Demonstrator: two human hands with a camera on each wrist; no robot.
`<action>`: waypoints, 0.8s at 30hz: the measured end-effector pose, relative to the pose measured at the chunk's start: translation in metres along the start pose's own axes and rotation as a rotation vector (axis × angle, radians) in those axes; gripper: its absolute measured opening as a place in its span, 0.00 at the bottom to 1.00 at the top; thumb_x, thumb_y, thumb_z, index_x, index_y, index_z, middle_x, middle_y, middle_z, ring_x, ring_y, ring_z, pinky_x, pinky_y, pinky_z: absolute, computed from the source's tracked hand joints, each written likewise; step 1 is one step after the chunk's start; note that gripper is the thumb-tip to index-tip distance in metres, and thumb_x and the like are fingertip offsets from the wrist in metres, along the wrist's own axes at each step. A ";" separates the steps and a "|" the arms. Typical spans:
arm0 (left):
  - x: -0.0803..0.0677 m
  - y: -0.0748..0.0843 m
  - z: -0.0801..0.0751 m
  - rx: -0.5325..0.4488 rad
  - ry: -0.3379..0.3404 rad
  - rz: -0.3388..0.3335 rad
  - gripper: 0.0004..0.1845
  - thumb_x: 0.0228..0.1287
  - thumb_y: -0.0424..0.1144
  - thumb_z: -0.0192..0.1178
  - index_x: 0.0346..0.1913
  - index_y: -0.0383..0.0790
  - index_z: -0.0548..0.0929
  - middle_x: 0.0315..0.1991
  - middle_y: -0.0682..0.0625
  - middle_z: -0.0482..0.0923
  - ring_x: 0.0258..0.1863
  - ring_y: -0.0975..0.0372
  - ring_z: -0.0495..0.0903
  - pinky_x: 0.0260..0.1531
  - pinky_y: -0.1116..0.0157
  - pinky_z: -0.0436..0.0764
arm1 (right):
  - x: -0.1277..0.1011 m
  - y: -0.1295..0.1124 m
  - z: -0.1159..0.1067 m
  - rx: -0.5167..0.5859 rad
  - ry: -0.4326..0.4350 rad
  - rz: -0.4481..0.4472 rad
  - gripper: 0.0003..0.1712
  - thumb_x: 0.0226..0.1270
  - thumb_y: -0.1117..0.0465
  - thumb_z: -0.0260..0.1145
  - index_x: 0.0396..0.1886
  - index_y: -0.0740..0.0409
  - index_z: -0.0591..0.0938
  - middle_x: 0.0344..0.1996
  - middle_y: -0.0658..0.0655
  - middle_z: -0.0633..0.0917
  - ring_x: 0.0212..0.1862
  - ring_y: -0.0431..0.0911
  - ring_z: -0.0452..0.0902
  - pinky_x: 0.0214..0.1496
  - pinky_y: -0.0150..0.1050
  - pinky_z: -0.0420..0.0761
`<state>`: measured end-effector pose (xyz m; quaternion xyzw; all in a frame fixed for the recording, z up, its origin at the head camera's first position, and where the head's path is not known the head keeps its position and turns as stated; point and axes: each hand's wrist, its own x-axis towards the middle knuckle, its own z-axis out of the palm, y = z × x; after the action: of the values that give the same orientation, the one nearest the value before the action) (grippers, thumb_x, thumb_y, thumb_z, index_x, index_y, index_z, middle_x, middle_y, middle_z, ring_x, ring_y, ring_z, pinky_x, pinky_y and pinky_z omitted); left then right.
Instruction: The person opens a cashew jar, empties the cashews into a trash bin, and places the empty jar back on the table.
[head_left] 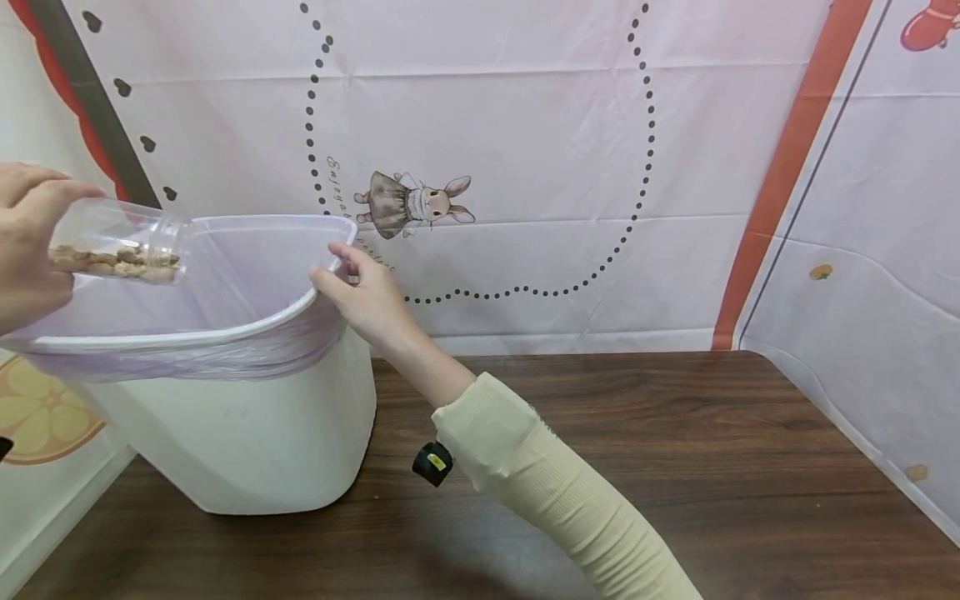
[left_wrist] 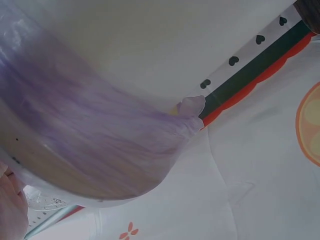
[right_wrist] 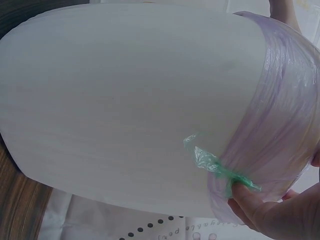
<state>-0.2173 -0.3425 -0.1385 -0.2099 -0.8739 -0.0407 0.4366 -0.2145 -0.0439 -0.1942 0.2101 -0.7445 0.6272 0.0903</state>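
Note:
A white trash bin stands on the table, lined with a thin lilac plastic bag folded over its rim. My left hand grips a clear jar lying nearly sideways above the bin's opening. Tan, lumpy pieces that look like nuts are inside it, some close to its mouth. At the right corner of the bin, my right hand holds the rim and bag between thumb and fingers. In the right wrist view, a green plastic strip hangs beside that hand. The bin's floor is hidden.
The dark wooden table extends to the right of the bin. Behind it hangs a pale printed cloth with a rabbit figure, and another printed sheet stands close on the left. A black wrist device sits by the right sleeve.

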 end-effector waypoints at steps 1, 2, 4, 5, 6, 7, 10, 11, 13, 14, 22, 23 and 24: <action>0.000 0.000 0.000 0.000 0.000 0.004 0.44 0.17 0.12 0.48 0.54 0.28 0.70 0.55 0.30 0.65 0.63 0.44 0.57 0.65 0.55 0.50 | 0.000 0.000 0.000 0.000 0.000 0.000 0.28 0.61 0.55 0.60 0.62 0.56 0.70 0.48 0.57 0.77 0.47 0.40 0.73 0.45 0.25 0.73; 0.000 0.001 -0.001 -0.001 0.001 0.008 0.43 0.17 0.12 0.48 0.54 0.28 0.70 0.54 0.30 0.65 0.62 0.44 0.58 0.65 0.55 0.50 | 0.000 0.000 0.000 0.001 0.000 0.000 0.28 0.61 0.55 0.60 0.62 0.56 0.70 0.49 0.57 0.77 0.48 0.40 0.73 0.45 0.25 0.73; 0.001 0.001 -0.001 -0.001 0.002 0.015 0.43 0.16 0.12 0.48 0.54 0.28 0.70 0.54 0.30 0.65 0.63 0.44 0.57 0.66 0.55 0.50 | 0.000 0.000 0.000 0.002 -0.001 0.001 0.28 0.61 0.55 0.60 0.62 0.56 0.69 0.49 0.57 0.77 0.48 0.40 0.73 0.45 0.25 0.73; 0.001 0.000 -0.001 -0.003 0.004 0.019 0.43 0.16 0.12 0.48 0.53 0.28 0.70 0.54 0.30 0.65 0.63 0.44 0.57 0.66 0.55 0.50 | 0.000 0.000 0.000 0.003 -0.002 0.002 0.28 0.62 0.55 0.60 0.62 0.56 0.69 0.49 0.57 0.77 0.48 0.40 0.73 0.45 0.25 0.73; 0.001 0.000 -0.001 -0.007 0.007 0.025 0.43 0.16 0.12 0.48 0.53 0.28 0.70 0.54 0.29 0.65 0.63 0.44 0.58 0.66 0.55 0.50 | 0.000 0.000 0.000 0.003 -0.002 0.003 0.28 0.62 0.55 0.60 0.62 0.56 0.69 0.49 0.57 0.77 0.48 0.40 0.73 0.45 0.25 0.73; 0.002 -0.001 0.000 -0.010 0.011 0.031 0.43 0.15 0.12 0.48 0.53 0.28 0.70 0.54 0.29 0.66 0.63 0.44 0.58 0.66 0.55 0.50 | 0.000 0.000 0.000 0.004 -0.003 0.004 0.28 0.62 0.55 0.60 0.62 0.56 0.69 0.49 0.57 0.77 0.48 0.40 0.73 0.45 0.25 0.73; 0.003 -0.003 0.001 -0.024 0.026 0.051 0.44 0.14 0.12 0.48 0.52 0.28 0.71 0.53 0.29 0.66 0.62 0.44 0.58 0.66 0.56 0.50 | 0.000 0.000 0.000 0.006 -0.003 0.004 0.29 0.62 0.55 0.60 0.62 0.57 0.69 0.48 0.57 0.77 0.48 0.40 0.73 0.45 0.25 0.73; 0.003 -0.003 0.001 -0.026 0.030 0.057 0.43 0.14 0.13 0.48 0.52 0.28 0.71 0.52 0.29 0.67 0.62 0.43 0.59 0.65 0.56 0.50 | 0.000 0.000 0.000 0.007 -0.004 0.003 0.29 0.62 0.55 0.60 0.62 0.57 0.69 0.48 0.57 0.77 0.48 0.40 0.73 0.45 0.25 0.73; 0.004 -0.002 0.000 -0.025 0.031 0.064 0.43 0.14 0.13 0.47 0.52 0.28 0.72 0.52 0.29 0.67 0.62 0.43 0.59 0.66 0.55 0.50 | 0.000 0.001 0.000 0.007 -0.004 0.001 0.29 0.62 0.55 0.60 0.62 0.57 0.69 0.47 0.56 0.77 0.47 0.40 0.73 0.45 0.25 0.73; 0.004 0.000 0.000 -0.017 0.025 0.064 0.43 0.14 0.13 0.47 0.52 0.28 0.72 0.52 0.29 0.67 0.62 0.43 0.58 0.66 0.55 0.50 | 0.000 0.001 0.000 0.007 -0.004 0.000 0.29 0.62 0.55 0.60 0.62 0.57 0.69 0.47 0.56 0.77 0.47 0.40 0.73 0.45 0.25 0.73; 0.005 0.015 -0.007 -0.004 0.002 0.124 0.42 0.11 0.12 0.45 0.48 0.27 0.72 0.46 0.27 0.67 0.62 0.42 0.58 0.66 0.56 0.48 | 0.000 0.000 -0.001 -0.002 -0.003 0.000 0.29 0.62 0.54 0.60 0.62 0.56 0.69 0.49 0.57 0.77 0.48 0.40 0.73 0.45 0.25 0.73; 0.005 0.015 -0.008 -0.005 -0.003 0.127 0.43 0.10 0.11 0.45 0.48 0.27 0.72 0.46 0.27 0.67 0.62 0.42 0.57 0.66 0.56 0.48 | 0.000 0.000 -0.001 -0.005 -0.002 0.001 0.29 0.62 0.54 0.60 0.62 0.56 0.69 0.49 0.57 0.77 0.48 0.41 0.73 0.45 0.25 0.73; 0.005 0.015 -0.008 -0.010 -0.002 0.134 0.43 0.09 0.11 0.45 0.48 0.27 0.72 0.46 0.27 0.67 0.62 0.41 0.57 0.66 0.56 0.48 | 0.000 0.000 -0.001 -0.006 -0.002 0.002 0.29 0.62 0.54 0.60 0.62 0.56 0.69 0.49 0.57 0.77 0.48 0.41 0.73 0.45 0.26 0.73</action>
<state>-0.2081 -0.3288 -0.1312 -0.2702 -0.8580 -0.0154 0.4366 -0.2148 -0.0433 -0.1942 0.2100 -0.7468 0.6247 0.0897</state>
